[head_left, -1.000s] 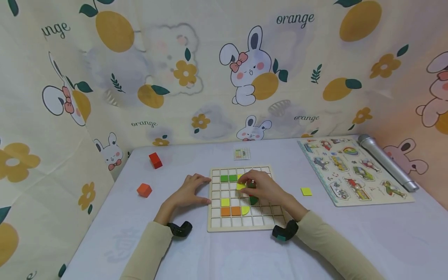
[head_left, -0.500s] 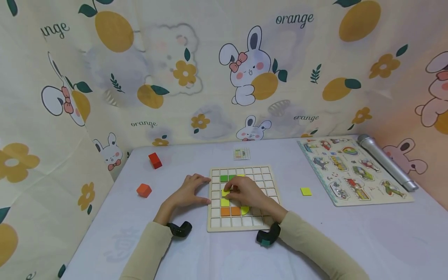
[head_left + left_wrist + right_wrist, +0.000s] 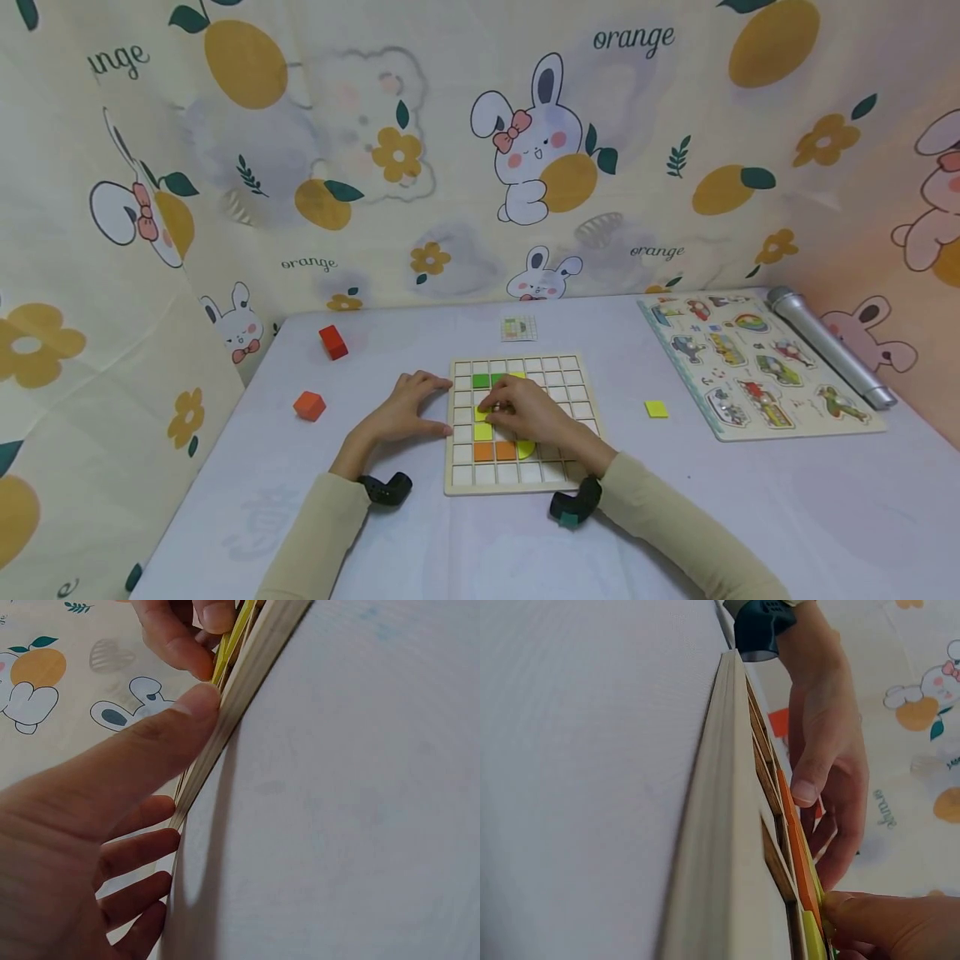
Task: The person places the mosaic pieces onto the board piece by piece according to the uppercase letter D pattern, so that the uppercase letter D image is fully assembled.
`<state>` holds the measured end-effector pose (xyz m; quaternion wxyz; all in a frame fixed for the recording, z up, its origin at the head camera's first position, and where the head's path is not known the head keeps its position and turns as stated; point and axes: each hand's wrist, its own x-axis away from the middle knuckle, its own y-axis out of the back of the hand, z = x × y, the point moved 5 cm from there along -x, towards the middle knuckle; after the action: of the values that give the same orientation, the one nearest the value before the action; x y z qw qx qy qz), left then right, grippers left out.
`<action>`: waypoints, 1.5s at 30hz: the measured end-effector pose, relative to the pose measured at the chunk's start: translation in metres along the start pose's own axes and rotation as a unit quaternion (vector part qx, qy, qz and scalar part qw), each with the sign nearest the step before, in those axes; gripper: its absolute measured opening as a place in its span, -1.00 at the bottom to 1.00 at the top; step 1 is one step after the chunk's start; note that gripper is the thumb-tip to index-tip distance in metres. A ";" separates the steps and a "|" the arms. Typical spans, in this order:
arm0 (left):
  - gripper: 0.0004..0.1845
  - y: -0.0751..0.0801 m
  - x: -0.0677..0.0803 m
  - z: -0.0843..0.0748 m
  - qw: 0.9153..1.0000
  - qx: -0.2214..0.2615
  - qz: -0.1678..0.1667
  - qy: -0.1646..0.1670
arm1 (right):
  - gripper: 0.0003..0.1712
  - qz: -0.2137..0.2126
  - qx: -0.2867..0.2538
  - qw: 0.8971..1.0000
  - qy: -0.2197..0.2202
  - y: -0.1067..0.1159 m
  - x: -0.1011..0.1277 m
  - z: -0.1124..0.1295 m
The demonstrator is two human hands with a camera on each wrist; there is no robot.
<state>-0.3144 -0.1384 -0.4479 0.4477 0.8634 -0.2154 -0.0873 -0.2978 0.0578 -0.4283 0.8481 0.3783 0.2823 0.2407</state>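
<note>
At centre frame, a right hand (image 3: 525,410) pinches a yellow tile (image 3: 483,413) down over a cell of the wooden grid board (image 3: 570,367), apparently mid-placement. The left hand (image 3: 408,408), fingers relaxed, steadies the board's left edge. Seating it flush seems to call for gentle downward pressure.

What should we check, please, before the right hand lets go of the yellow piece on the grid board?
1. Left hand steadies the board at its left edge: ok.
2. Right hand pinches the yellow piece: ok.
3. Piece sits flush in its cell: cannot tell, fingers cover it.
4. Cell below holds the yellow square, no overlap: cannot tell.
5. Board lies flat on the table: ok.
</note>
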 end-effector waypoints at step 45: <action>-0.19 0.001 0.001 -0.004 1.000 -0.001 -0.002 -0.001 | -0.60 -0.052 0.022 0.998 -0.029 0.136 0.116 -0.076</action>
<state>-0.3120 -0.1365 -0.4447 0.4484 0.8632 -0.2140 -0.0896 -0.2902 0.2497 -0.3985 0.8588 0.3886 0.2819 0.1786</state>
